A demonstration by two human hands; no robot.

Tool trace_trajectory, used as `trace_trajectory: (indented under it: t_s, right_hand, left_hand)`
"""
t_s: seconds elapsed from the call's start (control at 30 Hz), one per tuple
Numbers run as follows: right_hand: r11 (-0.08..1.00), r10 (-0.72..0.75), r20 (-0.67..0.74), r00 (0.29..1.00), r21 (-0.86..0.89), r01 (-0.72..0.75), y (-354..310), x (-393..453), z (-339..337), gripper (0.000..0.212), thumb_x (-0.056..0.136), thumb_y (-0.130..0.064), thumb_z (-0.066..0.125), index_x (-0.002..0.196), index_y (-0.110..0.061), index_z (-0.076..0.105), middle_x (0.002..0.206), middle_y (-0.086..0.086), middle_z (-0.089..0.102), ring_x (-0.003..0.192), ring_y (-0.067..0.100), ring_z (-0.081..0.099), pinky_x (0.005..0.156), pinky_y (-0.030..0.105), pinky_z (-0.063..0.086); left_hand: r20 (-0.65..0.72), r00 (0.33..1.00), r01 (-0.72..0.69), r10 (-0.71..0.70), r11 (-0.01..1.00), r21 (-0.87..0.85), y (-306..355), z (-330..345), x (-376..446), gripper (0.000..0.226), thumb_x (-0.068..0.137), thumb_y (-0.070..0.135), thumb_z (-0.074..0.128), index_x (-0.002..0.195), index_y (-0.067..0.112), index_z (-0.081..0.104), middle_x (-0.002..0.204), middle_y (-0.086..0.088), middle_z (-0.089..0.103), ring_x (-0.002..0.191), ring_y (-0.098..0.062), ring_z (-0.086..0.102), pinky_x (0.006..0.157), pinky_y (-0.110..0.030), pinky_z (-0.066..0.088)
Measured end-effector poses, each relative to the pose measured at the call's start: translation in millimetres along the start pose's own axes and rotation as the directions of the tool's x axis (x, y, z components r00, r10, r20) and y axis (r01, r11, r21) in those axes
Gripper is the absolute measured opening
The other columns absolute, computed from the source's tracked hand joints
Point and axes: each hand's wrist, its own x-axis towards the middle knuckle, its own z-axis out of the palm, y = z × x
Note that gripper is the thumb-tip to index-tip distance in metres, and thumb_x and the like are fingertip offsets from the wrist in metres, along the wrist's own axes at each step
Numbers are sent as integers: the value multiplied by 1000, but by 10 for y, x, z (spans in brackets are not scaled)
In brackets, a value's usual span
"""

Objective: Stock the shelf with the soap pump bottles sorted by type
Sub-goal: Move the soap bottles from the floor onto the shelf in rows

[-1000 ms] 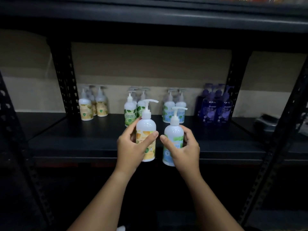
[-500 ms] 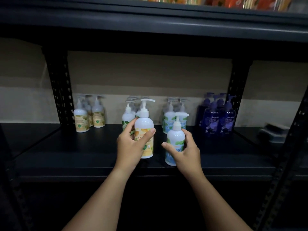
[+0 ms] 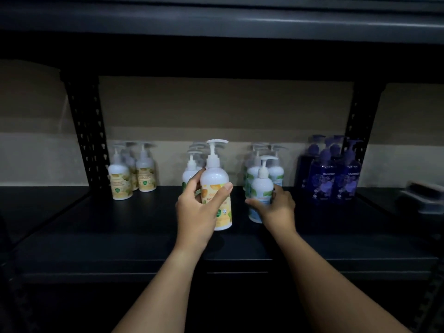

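My left hand (image 3: 200, 210) grips a white pump bottle with a yellow-orange label (image 3: 216, 188), held upright over the middle of the black shelf (image 3: 120, 236). My right hand (image 3: 276, 207) holds a white pump bottle with a blue-green label (image 3: 260, 186) right in front of the blue-green group (image 3: 276, 169). At the back of the shelf stand a yellow-label group (image 3: 131, 174) on the left, a green-label group (image 3: 189, 169) partly hidden behind my left hand, and a purple group (image 3: 334, 171) on the right.
Black perforated uprights stand at the back left (image 3: 89, 131) and back right (image 3: 360, 111). A dark shelf board (image 3: 216, 20) hangs close overhead. A grey flat object (image 3: 422, 195) lies on the shelf at the far right.
Both hands have moved deeper onto the shelf. The blue-green bottle has gone right and back, up against its matching group. The yellow bottle stays in my left hand near the middle.
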Motion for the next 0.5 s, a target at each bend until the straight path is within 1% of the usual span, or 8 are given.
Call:
trace_trajectory:
  t_s: [0.07,0.23,0.5]
  right_hand:
    - [999,28,-3,1000,-42,-28,46,116,67,63,67,-39,95,116,-13,67,116,11,66,100,26,67,85,34,57]
    - [991,42,-31,999,-124,-46,98,270,156,62,67,-42,94,113,-10,67,114,12,68,101,29,67,86,43,59]
    - [986,31,-44,999,-165,-38,149,325,215,59,70,-42,92,111,-8,67,112,14,68,100,32,67,86,45,59]
  left_hand:
    - [0,1000,3,-3,1000,-8,-30,-1,6,59,81,23,89,134,23,65,107,-1,79,99,-20,77,92,-47,62]
    - [1,1000,0,0,1000,-28,-81,-12,19,56,81,24,88,133,25,66,105,1,79,98,-19,77,90,-46,62]
    - [-16,1000,22,-23,998,-51,-140,-34,38,50,80,25,88,121,39,65,107,3,79,99,-16,77,90,-43,62]
